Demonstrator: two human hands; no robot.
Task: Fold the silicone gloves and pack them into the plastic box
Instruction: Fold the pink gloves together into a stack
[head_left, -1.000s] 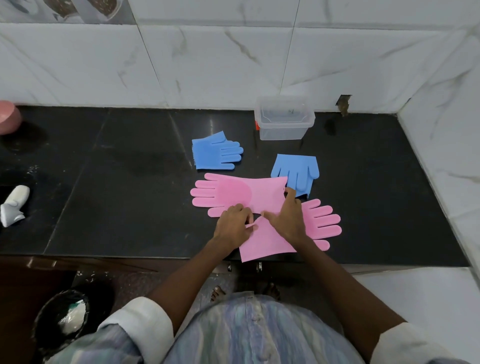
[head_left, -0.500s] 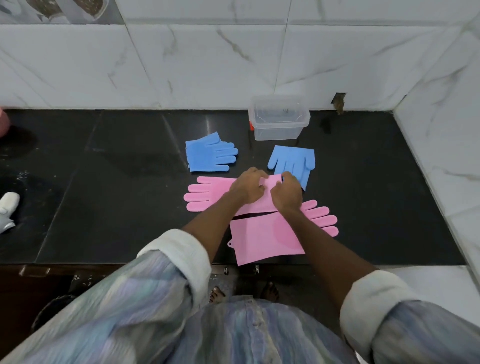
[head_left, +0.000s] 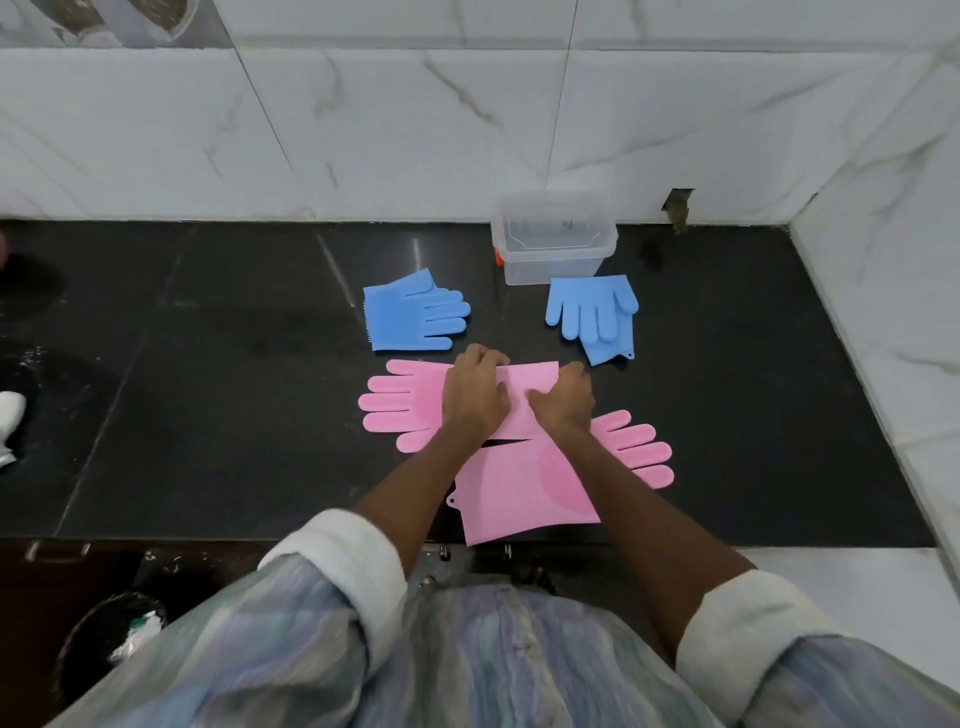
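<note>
Two pink silicone gloves lie flat on the black counter. The far pink glove (head_left: 402, 402) points its fingers left; my left hand (head_left: 475, 392) and my right hand (head_left: 563, 400) both grip its cuff end. The near pink glove (head_left: 524, 493) points its fingers right and reaches the counter's front edge under my forearms. A folded blue glove (head_left: 410, 312) lies behind them on the left. Another blue glove (head_left: 595, 309) lies on the right, fingers toward me. The clear plastic box (head_left: 553, 241) stands open against the wall.
White marble tiles form the back wall and a right side wall (head_left: 883, 291). A white object (head_left: 8, 421) lies at the counter's left edge. A dark bin (head_left: 111, 631) stands on the floor at lower left.
Both hands moved from the near pink glove to the cuff of the far pink glove and took hold of it. The near glove now lies flat.
</note>
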